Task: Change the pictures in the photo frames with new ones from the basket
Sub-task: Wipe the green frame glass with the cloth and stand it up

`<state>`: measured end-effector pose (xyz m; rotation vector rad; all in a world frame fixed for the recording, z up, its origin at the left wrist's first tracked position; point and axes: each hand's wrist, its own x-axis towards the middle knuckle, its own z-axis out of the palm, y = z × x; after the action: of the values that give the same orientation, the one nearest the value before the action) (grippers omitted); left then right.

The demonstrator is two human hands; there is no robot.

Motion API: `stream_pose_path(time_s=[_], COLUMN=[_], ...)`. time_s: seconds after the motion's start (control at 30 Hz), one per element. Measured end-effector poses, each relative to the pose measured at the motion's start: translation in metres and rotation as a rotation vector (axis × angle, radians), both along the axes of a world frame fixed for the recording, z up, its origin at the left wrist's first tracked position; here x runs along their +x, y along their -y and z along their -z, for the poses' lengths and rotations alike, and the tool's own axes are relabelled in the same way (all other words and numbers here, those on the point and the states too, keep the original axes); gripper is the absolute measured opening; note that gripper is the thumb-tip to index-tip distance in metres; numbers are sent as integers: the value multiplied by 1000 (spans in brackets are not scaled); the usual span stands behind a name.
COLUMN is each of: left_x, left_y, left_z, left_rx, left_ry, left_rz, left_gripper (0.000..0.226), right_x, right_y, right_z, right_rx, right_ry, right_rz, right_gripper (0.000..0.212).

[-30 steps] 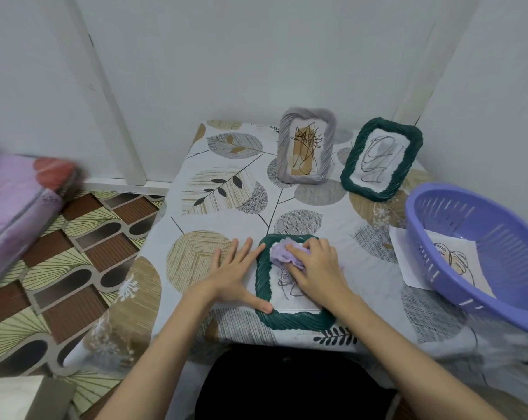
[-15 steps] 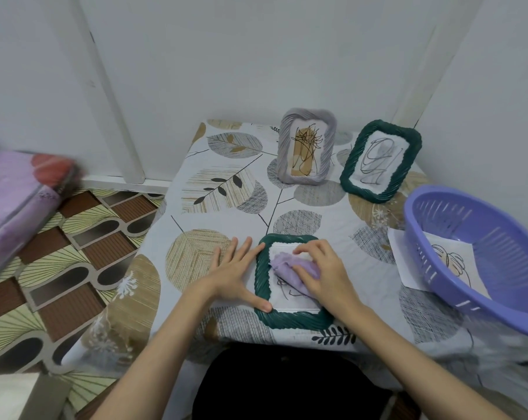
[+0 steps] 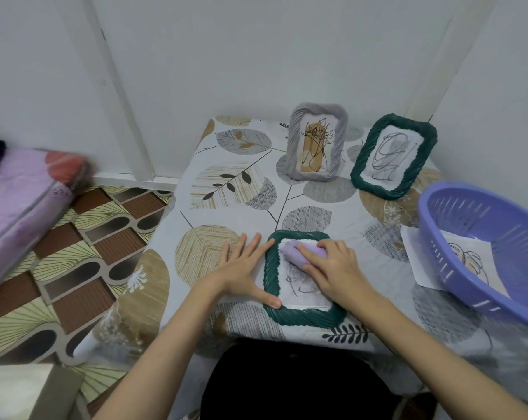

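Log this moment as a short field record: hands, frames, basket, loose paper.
left hand: flat on the table, thumb against the lying green frame
right hand: presses a lilac cloth on that frame's glass
standing frames: grey frame and second green frame, both with drawings
basket: purple, on the right, a drawing sheet inside
loose sheet: partly under the basket

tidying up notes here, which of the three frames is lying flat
The green frame nearest the person, under both hands. The grey frame and the other green frame stand upright at the back of the table.
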<state>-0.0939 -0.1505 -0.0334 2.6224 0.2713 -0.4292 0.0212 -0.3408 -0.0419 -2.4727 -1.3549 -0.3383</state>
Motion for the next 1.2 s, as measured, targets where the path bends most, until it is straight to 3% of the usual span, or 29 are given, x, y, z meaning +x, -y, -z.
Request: stream_pose_path(time_s=[0.27, 0.5, 0.73, 1.0, 1.2], left_x=[1, 1, 0, 0, 1], left_y=[-1, -1, 1, 1, 2], left_z=[4, 2, -3, -3, -4], left_rx=[21, 0, -35, -17, -41], left_ry=[4, -4, -10, -10, -17], left_rz=[-8, -18, -38, -38, -40], left_gripper=[125, 123, 126, 126, 128], right_x=[-9, -19, -9, -35, -7], right_y=[-1, 35, 10, 29, 18], right_z=[1, 3, -6, -3, -6], right_rx=[38, 52, -37, -10, 47], right_ry=[-27, -34, -97, 64, 48], right_rz=[-18, -243, -22, -320, -58], right_gripper=[39, 30, 46, 29, 30])
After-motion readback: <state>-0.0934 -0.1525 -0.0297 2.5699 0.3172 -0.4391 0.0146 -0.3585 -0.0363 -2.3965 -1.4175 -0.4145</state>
